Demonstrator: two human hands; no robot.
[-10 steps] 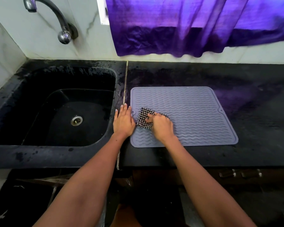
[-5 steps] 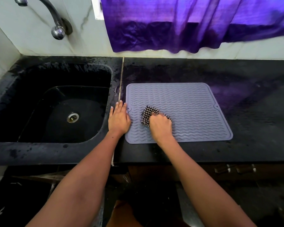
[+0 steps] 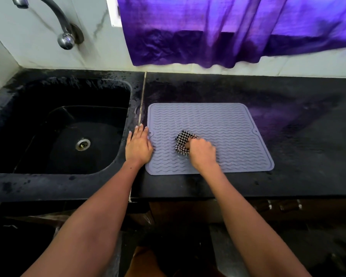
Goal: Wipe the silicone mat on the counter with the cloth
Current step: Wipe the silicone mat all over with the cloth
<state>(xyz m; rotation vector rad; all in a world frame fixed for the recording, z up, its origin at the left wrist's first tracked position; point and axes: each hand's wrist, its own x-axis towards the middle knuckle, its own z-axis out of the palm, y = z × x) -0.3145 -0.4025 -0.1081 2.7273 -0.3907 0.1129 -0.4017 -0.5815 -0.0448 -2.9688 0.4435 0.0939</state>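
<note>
Nearest to me, my two bare forearms reach forward over the front edge of the dark surface (image 3: 288, 176).

My left hand (image 3: 138, 145) lies flat, fingers straight and close together, palm down over the mat's left edge, partly on the strip between mat and sink. I judge it is placed there as an anchor, so the mat does not slide or lift under the wiping strokes.

My right hand (image 3: 202, 152) has its fingers curled round the bunched checked cloth (image 3: 181, 143) and bears it down on the silicone mat (image 3: 218, 124), left of the mat's centre and toward the near half. The cloth is gathered into a wad, which I judge gives a firmer pad for working into the wavy ridges.

The mat itself lies flat on the surface, just right of the seam (image 3: 142, 100) beside the sink. Its far half and right side show no cloth on them at present; whether they are already clean I cannot tell.

To the left, the black sink (image 3: 38, 92) with its drain (image 3: 82, 144) sits sunk in the surface. Beyond, the tap (image 3: 54, 19) projects from the pale wall, and a purple curtain (image 3: 228, 31) hangs above the mat's far side, clear of the surface.
</note>
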